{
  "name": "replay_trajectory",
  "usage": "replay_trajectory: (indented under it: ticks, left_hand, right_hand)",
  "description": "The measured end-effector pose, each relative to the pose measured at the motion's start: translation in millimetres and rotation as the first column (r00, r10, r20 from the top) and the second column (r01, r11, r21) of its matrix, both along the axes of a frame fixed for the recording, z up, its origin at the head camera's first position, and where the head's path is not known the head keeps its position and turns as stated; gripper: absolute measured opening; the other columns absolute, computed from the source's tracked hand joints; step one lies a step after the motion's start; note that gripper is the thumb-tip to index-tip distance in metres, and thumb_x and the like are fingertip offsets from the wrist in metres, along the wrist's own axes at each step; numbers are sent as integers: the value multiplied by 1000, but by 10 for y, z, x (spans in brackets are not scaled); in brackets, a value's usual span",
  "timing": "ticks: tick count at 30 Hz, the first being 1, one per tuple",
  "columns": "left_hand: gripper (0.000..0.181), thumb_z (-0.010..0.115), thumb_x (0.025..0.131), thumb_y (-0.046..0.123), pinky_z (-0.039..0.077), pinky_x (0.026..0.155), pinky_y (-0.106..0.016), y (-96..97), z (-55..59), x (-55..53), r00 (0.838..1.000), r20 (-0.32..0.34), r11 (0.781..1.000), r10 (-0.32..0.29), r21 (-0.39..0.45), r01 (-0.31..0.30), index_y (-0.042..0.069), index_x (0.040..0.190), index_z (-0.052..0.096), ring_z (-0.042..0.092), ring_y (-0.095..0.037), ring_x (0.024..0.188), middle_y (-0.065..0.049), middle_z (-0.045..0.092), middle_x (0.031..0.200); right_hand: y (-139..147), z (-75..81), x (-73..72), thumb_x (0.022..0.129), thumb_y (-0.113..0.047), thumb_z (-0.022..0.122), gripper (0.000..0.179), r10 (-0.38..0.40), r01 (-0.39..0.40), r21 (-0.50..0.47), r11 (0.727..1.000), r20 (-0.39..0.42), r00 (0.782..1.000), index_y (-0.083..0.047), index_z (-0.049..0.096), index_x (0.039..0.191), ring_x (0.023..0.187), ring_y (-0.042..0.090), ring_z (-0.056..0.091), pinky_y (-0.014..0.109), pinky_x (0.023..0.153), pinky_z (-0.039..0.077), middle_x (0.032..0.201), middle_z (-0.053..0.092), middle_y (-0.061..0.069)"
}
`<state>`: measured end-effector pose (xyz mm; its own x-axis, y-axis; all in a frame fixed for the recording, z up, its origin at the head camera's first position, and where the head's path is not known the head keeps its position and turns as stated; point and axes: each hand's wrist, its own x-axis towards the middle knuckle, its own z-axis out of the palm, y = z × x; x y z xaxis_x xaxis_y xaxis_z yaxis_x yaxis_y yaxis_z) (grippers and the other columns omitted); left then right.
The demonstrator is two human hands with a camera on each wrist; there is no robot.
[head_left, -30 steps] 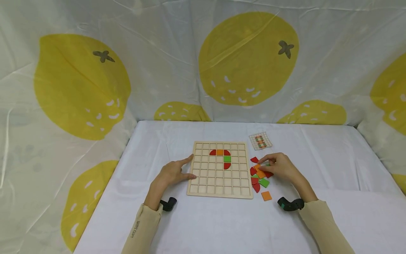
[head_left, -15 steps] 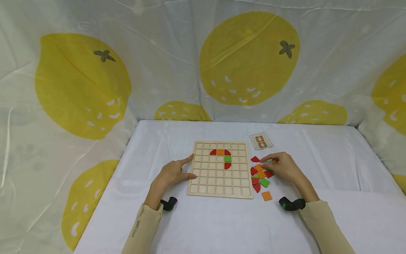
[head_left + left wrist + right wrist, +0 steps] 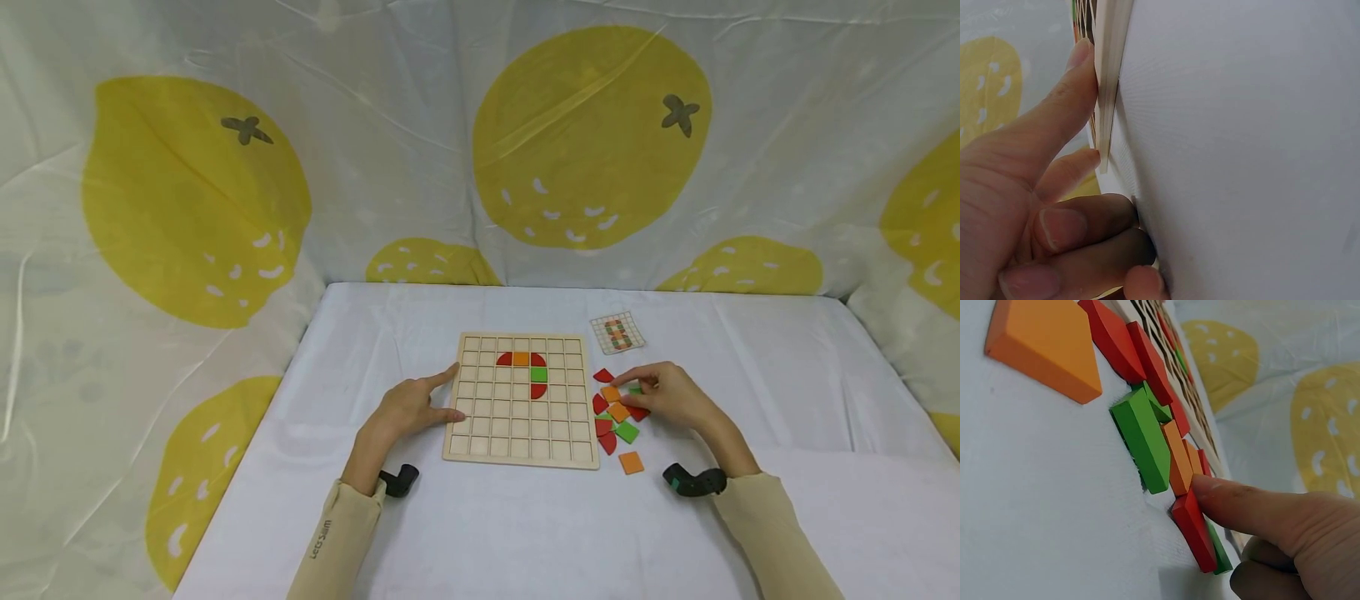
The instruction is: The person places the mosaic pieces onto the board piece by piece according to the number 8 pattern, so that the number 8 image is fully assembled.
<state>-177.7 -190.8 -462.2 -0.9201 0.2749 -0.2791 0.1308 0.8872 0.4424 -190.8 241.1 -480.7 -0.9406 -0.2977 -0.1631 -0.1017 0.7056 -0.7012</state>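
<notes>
A square wooden grid board [image 3: 480, 433] lies on the table. Several tiles sit in its cells: red quarter-circles [image 3: 538, 390], an orange square and a green square [image 3: 538, 374]. My left hand [image 3: 406, 407] is at the board's left side, its thumb on the rim and its index finger touching the edge. The other fingers [image 3: 1094, 215] bend below. At the loose tiles, my right hand [image 3: 669, 396] has index finger and thumb at an orange square tile [image 3: 611, 394], seemingly pinching it. In the right wrist view the thumb [image 3: 1235, 503] touches the tiles and hides the index fingertip.
Loose red and green tiles [image 3: 627, 432] lie partly overlapping right of the board. One orange square [image 3: 631, 462] lies apart, nearer the front. A small pattern card [image 3: 617, 332] lies behind the tiles. Lemon-print cloth [image 3: 420, 167] hangs behind the table.
The right hand has shifted slightly among the loose tiles; the orange tile at its fingertips has moved a little and stands clearer of the other orange one. The left hand and board keep still.
</notes>
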Motion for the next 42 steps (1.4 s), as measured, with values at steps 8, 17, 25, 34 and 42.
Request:
replay_trajectory:
  ticks: [8, 17, 25, 34, 42]
  left_hand:
    - [91, 80, 85, 53, 47, 72, -35, 6, 2, -1, 1000, 1, 1000, 2, -10, -2, 28, 161, 38, 55, -17, 73, -8, 70, 82]
    - [90, 80, 85, 53, 46, 71, -35, -8, 10, 7, 1000, -1, 1000, -4, 4, 4, 28, 161, 38, 54, -18, 72, -6, 67, 77]
    - [90, 80, 85, 53, 46, 71, -35, -12, 3, 11, 1000, -9, 1000, -11, 8, 11, 27, 161, 38, 55, -18, 72, -7, 69, 79]
    - [90, 80, 85, 52, 45, 69, -34, 2, 5, -1, 1000, -3, 1000, -9, 4, 9, 27, 161, 38, 54, -18, 73, -7, 69, 81]
    - [90, 80, 86, 53, 49, 75, -38, -2, 13, -1, 1000, -2, 1000, -6, -7, 6, 29, 161, 37, 56, -18, 77, -10, 72, 88]
  right_hand:
    - [-54, 1, 5, 87, -21, 84, 30, -20, 20, 8, 1000, -33, 999, -6, 78, 113, 57, 11, 36, 24, 55, 28, 61, 36, -4]
    - [-234, 87, 31, 86, -25, 85, 30, -50, 45, -102, 994, -50, 997, -8, 80, 111, 50, 9, 31, 24, 49, 25, 61, 31, -5]
    - [-679, 82, 9, 88, -22, 84, 26, -26, 14, -158, 987, -69, 997, -8, 81, 110, 49, 9, 26, 23, 48, 25, 57, 30, -6]
    - [-1109, 18, -32, 85, -25, 87, 28, -22, 8, -173, 985, -79, 997, -10, 81, 108, 51, 12, 28, 24, 51, 25, 57, 32, -4]
    - [-1306, -12, -52, 85, -20, 87, 26, 16, -32, -164, 986, -98, 995, -8, 82, 106, 53, 11, 28, 22, 51, 23, 56, 31, -5]
